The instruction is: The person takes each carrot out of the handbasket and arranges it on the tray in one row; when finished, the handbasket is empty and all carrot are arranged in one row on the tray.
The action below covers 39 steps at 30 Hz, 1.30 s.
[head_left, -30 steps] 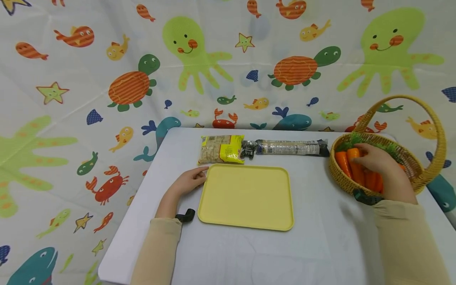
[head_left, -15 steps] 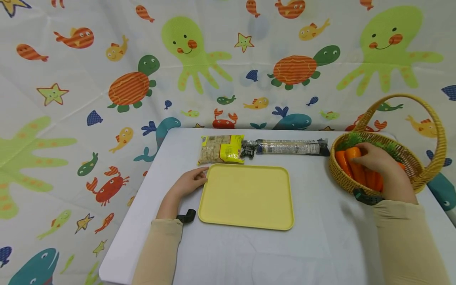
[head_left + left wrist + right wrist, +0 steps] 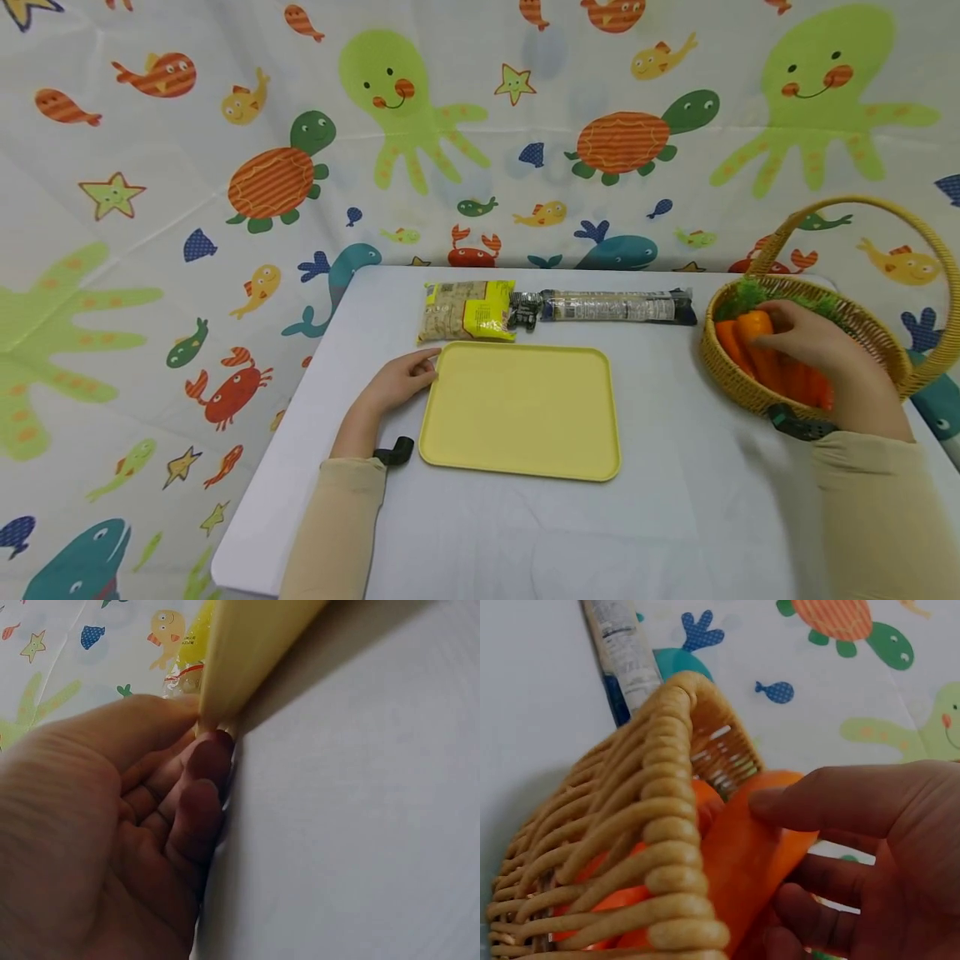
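In the head view my left hand (image 3: pixel 397 385) is at the left edge of the yellow tray (image 3: pixel 521 408). The left wrist view shows its thumb and fingers pinching the tray's rim (image 3: pixel 225 682). Far to the right, my right hand (image 3: pixel 821 337) reaches into a wicker basket (image 3: pixel 722 375) of orange carrots with green tops. It grips one carrot (image 3: pixel 742 855), thumb (image 3: pixel 780 802) on the near side and fingers curled behind. That carrot leans against the basket's rim, and its lower end is hidden by the wicker.
Behind the tray lie a yellow-and-clear bag (image 3: pixel 468 311) of pale pieces and a long dark-ended packet (image 3: pixel 618 306). The basket's tall handle (image 3: pixel 885 204) arches above it. A sea-animal printed cloth (image 3: pixel 450 108) hangs behind the white table (image 3: pixel 660 517).
My right hand has shifted slightly to the right, and the basket and carrots have moved with it. The left hand stays at the tray.
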Each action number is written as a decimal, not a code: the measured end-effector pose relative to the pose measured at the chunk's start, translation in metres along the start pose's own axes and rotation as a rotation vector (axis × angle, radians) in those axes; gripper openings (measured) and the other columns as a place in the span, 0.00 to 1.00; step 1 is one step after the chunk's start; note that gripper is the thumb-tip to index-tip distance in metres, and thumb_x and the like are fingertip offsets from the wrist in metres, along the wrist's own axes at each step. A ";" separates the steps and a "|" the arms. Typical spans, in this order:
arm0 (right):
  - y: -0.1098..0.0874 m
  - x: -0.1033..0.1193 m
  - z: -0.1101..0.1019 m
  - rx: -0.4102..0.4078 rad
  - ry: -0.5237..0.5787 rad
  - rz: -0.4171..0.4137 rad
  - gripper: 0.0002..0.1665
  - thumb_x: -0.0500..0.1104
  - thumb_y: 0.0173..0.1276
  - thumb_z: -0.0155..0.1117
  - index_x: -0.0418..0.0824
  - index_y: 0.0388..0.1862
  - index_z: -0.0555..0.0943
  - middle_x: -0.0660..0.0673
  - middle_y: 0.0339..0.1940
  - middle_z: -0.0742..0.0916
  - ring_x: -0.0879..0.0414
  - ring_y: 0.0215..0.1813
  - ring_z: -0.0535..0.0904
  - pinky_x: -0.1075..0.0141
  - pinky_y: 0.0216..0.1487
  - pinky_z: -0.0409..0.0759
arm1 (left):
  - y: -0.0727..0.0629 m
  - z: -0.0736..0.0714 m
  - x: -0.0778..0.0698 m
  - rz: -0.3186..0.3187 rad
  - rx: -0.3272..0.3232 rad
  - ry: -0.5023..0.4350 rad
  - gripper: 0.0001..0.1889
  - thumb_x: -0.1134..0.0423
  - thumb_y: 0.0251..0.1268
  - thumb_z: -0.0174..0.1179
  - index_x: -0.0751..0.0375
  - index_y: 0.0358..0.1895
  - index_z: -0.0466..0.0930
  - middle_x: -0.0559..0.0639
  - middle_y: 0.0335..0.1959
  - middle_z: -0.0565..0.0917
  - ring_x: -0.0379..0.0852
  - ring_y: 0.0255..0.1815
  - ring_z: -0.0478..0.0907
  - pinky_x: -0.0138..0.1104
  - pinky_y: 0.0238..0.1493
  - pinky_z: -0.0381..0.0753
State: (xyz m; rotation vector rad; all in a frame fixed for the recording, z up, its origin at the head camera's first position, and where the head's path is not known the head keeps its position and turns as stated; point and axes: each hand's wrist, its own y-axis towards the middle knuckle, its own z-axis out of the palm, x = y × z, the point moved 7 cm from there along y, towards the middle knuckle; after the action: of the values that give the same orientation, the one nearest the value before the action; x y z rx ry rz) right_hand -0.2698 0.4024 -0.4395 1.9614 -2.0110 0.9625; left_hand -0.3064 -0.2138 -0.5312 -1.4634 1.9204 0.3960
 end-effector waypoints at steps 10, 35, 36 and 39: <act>-0.005 -0.004 -0.006 -0.021 0.026 0.004 0.60 0.67 0.67 0.59 0.33 0.80 0.44 0.19 0.74 0.56 0.22 0.69 0.54 0.29 0.61 0.57 | 0.000 0.000 -0.001 0.006 -0.005 -0.001 0.26 0.53 0.71 0.58 0.49 0.71 0.70 0.46 0.40 0.82 0.42 0.38 0.76 0.41 0.49 0.74; -0.001 0.061 -0.036 -0.139 0.177 -0.030 0.57 0.69 0.67 0.57 0.50 0.83 0.42 0.28 0.76 0.62 0.56 0.44 0.82 0.45 0.57 0.72 | -0.002 -0.001 -0.001 -0.033 -0.008 -0.002 0.26 0.50 0.71 0.58 0.45 0.71 0.70 0.47 0.40 0.82 0.45 0.40 0.75 0.41 0.51 0.73; 0.000 0.066 -0.037 -0.148 0.181 -0.030 0.57 0.69 0.66 0.57 0.51 0.83 0.42 0.28 0.76 0.62 0.59 0.42 0.82 0.48 0.55 0.74 | -0.001 -0.001 -0.001 -0.037 -0.008 -0.002 0.26 0.50 0.71 0.58 0.44 0.71 0.70 0.46 0.40 0.82 0.44 0.40 0.75 0.41 0.50 0.73; 0.001 0.083 -0.033 -0.155 0.225 -0.041 0.57 0.68 0.65 0.59 0.52 0.83 0.44 0.30 0.77 0.61 0.64 0.39 0.82 0.59 0.50 0.77 | -0.001 -0.001 -0.001 -0.043 -0.009 0.002 0.26 0.49 0.71 0.58 0.44 0.71 0.70 0.46 0.40 0.82 0.44 0.40 0.75 0.41 0.50 0.73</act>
State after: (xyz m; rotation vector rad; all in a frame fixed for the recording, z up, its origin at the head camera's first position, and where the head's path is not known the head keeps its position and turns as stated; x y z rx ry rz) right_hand -0.2912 0.3518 -0.3694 1.7232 -1.8555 0.9409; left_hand -0.3057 -0.2142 -0.5297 -1.5085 1.8875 0.3840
